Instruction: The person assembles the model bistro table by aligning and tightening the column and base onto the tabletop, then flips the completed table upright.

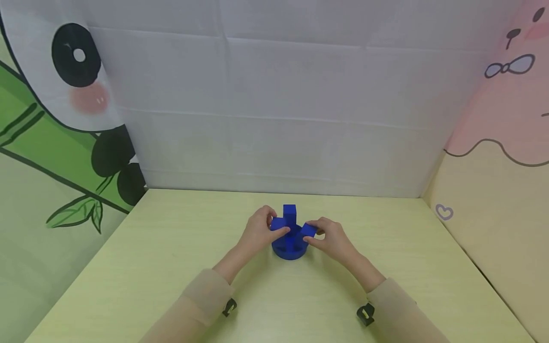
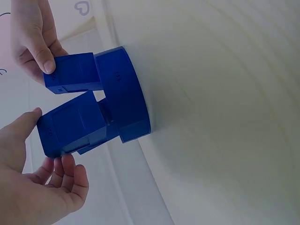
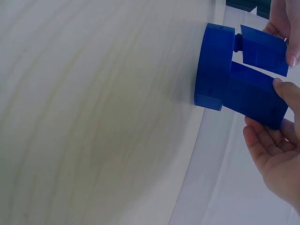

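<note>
A round blue base (image 1: pixel 289 253) stands on the table, raised parts visible inside its rim. My left hand (image 1: pixel 259 230) pinches a blue rectangular block (image 1: pixel 278 223) at the base's left side, thumb on one face and fingers opposite. On the right side, my right hand (image 1: pixel 333 239) pinches a similar blue block (image 1: pixel 308 230) between thumb and fingers; it leans outward. Between them at the back, a third blue block (image 1: pixel 289 214) rises upright, untouched. Both held blocks reach close to the base in the wrist views; whether their lower ends sit in it is hard to tell.
The pale wooden table (image 1: pixel 163 267) runs back to a white cloth wall (image 1: pixel 274 119). Printed cartoon panels flank it on the left and right. Small black devices (image 1: pixel 366 314) show at both sleeve cuffs.
</note>
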`<state>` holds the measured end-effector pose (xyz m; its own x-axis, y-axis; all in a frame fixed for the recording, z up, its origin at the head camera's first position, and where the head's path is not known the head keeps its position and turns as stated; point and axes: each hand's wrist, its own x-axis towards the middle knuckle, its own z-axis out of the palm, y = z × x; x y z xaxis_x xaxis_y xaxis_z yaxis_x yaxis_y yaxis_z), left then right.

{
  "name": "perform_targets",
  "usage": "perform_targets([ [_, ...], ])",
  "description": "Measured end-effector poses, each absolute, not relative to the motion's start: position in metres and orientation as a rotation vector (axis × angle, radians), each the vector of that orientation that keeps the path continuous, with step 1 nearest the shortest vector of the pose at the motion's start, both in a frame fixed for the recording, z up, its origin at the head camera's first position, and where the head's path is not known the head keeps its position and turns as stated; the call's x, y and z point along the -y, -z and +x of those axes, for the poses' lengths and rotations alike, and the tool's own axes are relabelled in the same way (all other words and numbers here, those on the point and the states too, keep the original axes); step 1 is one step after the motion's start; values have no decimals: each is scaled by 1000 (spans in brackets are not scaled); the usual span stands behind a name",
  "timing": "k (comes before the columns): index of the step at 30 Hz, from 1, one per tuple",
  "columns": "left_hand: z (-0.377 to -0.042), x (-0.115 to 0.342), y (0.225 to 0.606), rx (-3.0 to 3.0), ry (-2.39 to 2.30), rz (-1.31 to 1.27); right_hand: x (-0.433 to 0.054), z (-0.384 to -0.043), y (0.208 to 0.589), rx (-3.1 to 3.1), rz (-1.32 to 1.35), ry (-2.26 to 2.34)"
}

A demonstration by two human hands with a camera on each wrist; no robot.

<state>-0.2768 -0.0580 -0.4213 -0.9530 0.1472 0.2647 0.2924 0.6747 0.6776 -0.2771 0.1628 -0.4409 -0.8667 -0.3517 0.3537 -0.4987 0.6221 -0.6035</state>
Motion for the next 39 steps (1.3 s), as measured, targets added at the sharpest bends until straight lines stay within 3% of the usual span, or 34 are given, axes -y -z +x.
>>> perform_targets([
  [19, -282, 75, 422, 2696, 894, -1043, -167, -279, 443, 2624, 727, -1126],
  [33, -272, 53, 423, 2722, 1016, -556, -166, -278, 441, 2654, 691, -1083],
  [39, -270, 45, 424, 2724, 994, -483, -166, -278, 441, 2644, 704, -1082],
])
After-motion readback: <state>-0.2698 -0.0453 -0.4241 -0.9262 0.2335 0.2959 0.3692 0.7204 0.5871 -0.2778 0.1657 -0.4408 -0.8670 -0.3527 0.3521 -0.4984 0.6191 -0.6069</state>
